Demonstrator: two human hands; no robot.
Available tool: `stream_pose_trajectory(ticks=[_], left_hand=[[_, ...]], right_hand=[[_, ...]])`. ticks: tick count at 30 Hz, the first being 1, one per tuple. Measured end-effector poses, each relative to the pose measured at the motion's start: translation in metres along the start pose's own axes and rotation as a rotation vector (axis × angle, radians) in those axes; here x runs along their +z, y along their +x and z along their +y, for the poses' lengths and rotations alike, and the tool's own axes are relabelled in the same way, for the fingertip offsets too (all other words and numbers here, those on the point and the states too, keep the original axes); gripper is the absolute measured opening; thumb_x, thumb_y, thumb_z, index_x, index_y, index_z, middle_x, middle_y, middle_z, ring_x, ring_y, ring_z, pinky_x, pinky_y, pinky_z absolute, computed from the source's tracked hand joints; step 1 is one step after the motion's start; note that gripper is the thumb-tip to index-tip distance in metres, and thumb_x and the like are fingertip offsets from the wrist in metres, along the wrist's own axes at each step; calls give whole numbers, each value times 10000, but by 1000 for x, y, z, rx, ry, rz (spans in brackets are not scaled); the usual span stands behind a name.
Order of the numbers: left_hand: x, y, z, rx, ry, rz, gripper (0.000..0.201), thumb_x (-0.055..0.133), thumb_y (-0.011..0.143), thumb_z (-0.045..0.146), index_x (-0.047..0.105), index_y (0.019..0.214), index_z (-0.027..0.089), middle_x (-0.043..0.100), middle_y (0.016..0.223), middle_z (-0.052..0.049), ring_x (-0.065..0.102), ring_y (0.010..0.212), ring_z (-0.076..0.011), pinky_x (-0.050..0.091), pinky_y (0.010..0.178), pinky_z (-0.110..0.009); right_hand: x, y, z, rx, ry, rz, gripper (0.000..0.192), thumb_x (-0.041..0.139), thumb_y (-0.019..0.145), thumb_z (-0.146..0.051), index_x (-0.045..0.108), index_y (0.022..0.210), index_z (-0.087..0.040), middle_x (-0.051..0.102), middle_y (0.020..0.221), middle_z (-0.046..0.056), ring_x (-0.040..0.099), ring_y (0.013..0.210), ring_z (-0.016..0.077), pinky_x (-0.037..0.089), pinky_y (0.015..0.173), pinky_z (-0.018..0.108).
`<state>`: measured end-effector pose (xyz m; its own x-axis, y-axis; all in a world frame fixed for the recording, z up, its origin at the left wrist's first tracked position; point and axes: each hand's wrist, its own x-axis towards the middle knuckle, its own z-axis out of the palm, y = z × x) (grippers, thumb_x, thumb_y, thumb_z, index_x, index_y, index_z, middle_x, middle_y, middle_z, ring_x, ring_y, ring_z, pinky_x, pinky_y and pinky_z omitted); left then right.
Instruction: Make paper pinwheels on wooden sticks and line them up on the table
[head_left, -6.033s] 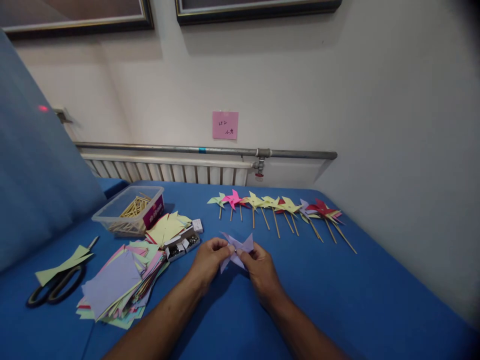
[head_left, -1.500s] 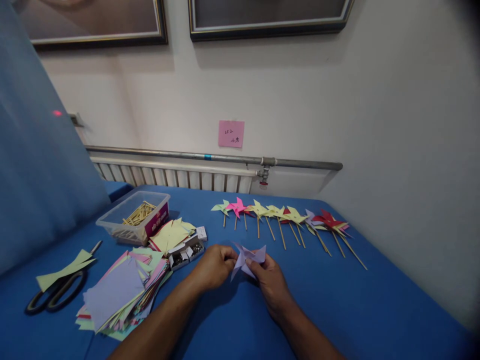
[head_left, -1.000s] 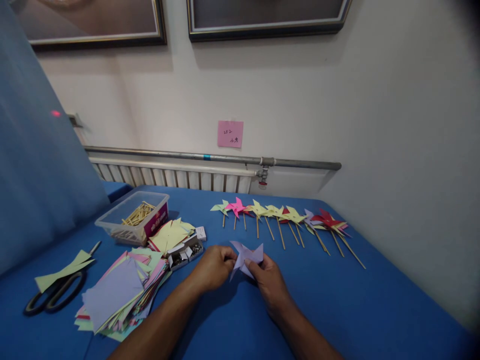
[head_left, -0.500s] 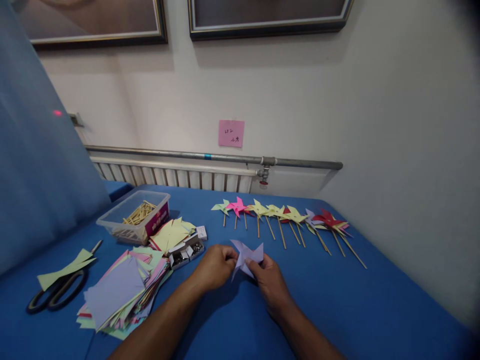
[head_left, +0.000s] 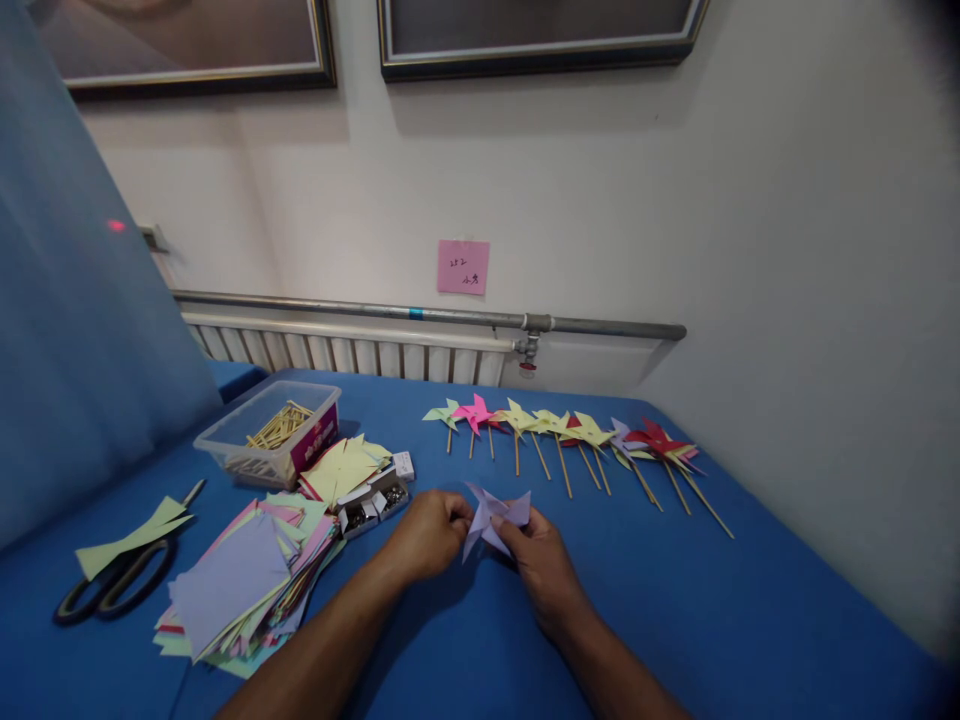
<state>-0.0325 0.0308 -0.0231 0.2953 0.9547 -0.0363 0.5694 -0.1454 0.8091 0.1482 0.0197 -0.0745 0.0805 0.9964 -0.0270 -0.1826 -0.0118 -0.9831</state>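
Lavender paper pinwheel [head_left: 495, 516] sits between our two hands, raised just above the blue table [head_left: 712, 610]; our left hand [head_left: 429, 535] closes its fingers on the pinwheel's left edge; our right hand [head_left: 546, 568] pinches its right side from below, thumb on top; both hands gripping the same piece, near the table's middle.

Left of our hands: small boxes of metal pins [head_left: 371, 500], lids open, lying against a fan of yellow paper squares [head_left: 341, 468]; nearer us a loose stack of coloured paper squares [head_left: 240, 580], lavender sheet on top; clear plastic tub [head_left: 266, 432] behind it, holding wooden sticks; black-handled scissors [head_left: 109, 585] at far left, a pale green paper strip [head_left: 131, 538] lying across them.

Beyond our hands: row of finished pinwheels on sticks [head_left: 570, 440], green, pink, yellow, lavender and red, laid side by side along the far part of the table; pink note [head_left: 463, 266] stuck on the wall above a grey pipe [head_left: 420, 314].
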Motion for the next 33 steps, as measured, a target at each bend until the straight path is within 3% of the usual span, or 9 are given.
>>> stream_pose_trajectory(ticks=[10,21,28,33], left_hand=[[2,3,-3,-7,-96,-42,235,540,839,183,773,841,156,708,715,4,585,640,-151,387,606,-252],[3,1,-2,36,-81,-6,225,541,842,166,765,839,150,694,719,3,563,649,-141,372,611,-250],[4,1,-1,14,-118,-19,172,560,803,102,724,820,151,686,723,11,569,657,-134,381,623,-240],[2,0,1,1,-26,35,162,562,819,118,719,804,154,673,700,11,572,662,-142,368,624,-251]], right_hand=[[2,-2,-5,21,2,-17,460,943,653,-504,813,948,-176,795,831,44,666,743,227,521,727,331],[4,-3,-5,35,14,-5,446,923,650,-506,790,935,-188,789,844,48,689,770,248,567,757,361],[2,-2,-3,-16,-33,8,429,900,674,-528,782,912,-191,769,809,30,674,771,235,532,747,334],[1,-3,-4,-7,-41,4,449,895,687,-538,792,941,-184,772,803,33,655,741,228,524,722,328]])
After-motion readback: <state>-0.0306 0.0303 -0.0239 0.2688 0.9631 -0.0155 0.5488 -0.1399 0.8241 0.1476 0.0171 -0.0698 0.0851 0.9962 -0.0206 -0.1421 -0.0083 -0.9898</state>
